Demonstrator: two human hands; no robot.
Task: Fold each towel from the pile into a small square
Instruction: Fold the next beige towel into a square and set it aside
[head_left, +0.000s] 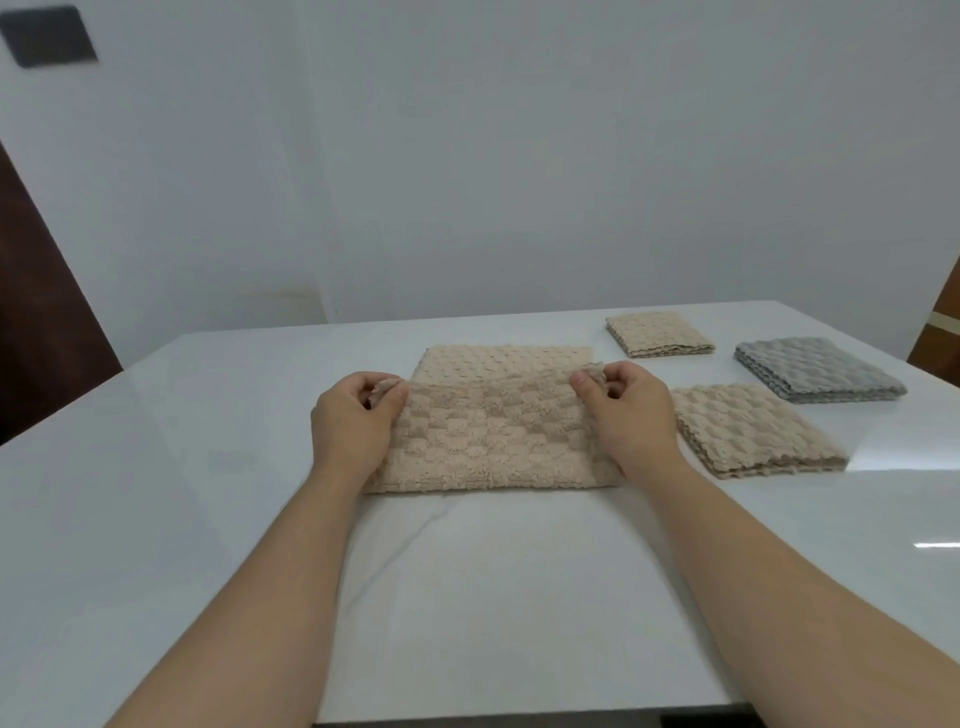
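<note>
A beige checkered towel (493, 436) lies in the middle of the white table (156, 493). Its near half is lifted and folded over towards the far edge, where a strip of the lower layer (506, 358) still shows. My left hand (356, 421) pinches the folded flap's left corner. My right hand (626, 415) pinches the right corner. Both hands hold the flap a little above the lower layer.
Three folded towels sit to the right: a beige one (660, 334) at the back, a grey one (818, 376) beyond it to the right, and a beige one (753, 428) close to my right hand. A white wall stands behind the table.
</note>
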